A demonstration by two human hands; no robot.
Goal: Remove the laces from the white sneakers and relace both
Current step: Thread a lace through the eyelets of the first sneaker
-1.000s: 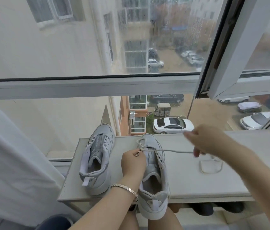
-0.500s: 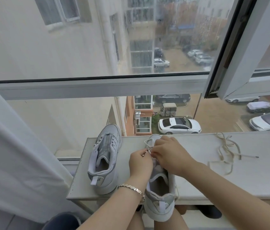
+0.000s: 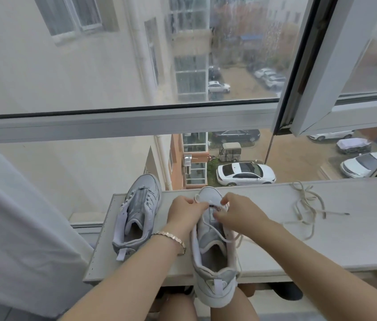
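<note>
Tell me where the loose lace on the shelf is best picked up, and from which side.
Pinch the loose lace at its free end, the dark-tipped stretch pointing right, coming from above on the right. It lies straight and alone on the shelf, while the rest is a heap of crossed loops, likely to snag.
</note>
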